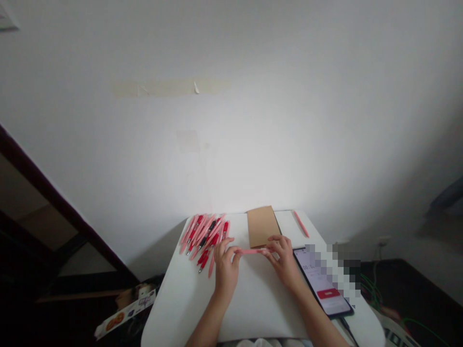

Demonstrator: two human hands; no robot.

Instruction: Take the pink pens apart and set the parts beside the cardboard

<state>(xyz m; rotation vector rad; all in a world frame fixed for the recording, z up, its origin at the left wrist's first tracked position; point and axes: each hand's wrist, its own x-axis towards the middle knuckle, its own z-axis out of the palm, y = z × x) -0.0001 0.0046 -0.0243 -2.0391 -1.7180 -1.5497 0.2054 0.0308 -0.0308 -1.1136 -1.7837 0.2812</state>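
A pink pen (pixel 250 251) lies level between my two hands, above the white table. Its left end is pinched by the thumb and fingers of my left hand (pixel 226 260). At the other end, my right hand (pixel 282 258) grips it the same way, its fingers hiding the tip. Just left of my left hand is a heap of pens (pixel 204 236), mostly pink, with several red ones and a dark one. A brown cardboard-coloured notebook (pixel 263 225) lies behind my right hand.
A single pink pen (pixel 301 224) rests near the table's far right corner. To the right, a phone (pixel 321 282) with a timer on its screen lies with a cable attached. The white table (pixel 260 308) stands against a wall (pixel 253 144).
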